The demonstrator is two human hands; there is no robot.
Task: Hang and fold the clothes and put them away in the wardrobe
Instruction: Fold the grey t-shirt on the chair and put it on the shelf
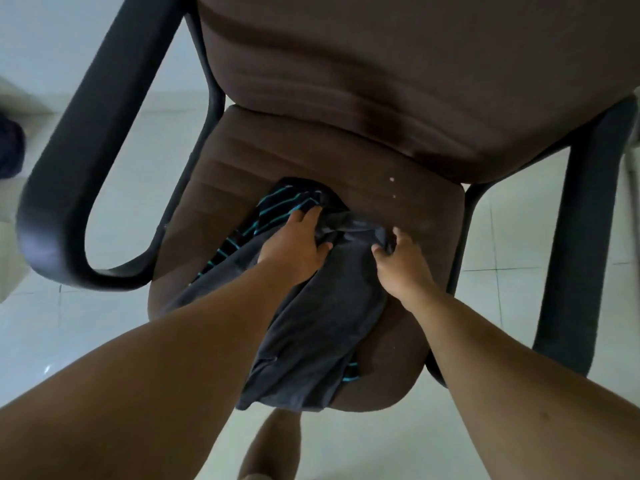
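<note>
A dark grey garment (322, 323) lies lengthwise on the seat of a brown office chair (408, 216), its lower end hanging over the front edge. Under it lies a black garment with turquoise stripes (277, 209), showing at the top left and a little at the bottom right. My left hand (294, 245) grips the grey garment's upper edge at the left, fingers closed into the cloth. My right hand (398, 258) pinches the same edge at the right, with a fold bunched between thumb and fingers.
The chair has black armrests, one at the left (79, 161) and one at the right (585, 216), and a tall brown backrest (381, 64). White tiled floor (104, 341) surrounds it. A dark object (10, 150) sits at the far left edge. My leg (273, 445) shows below.
</note>
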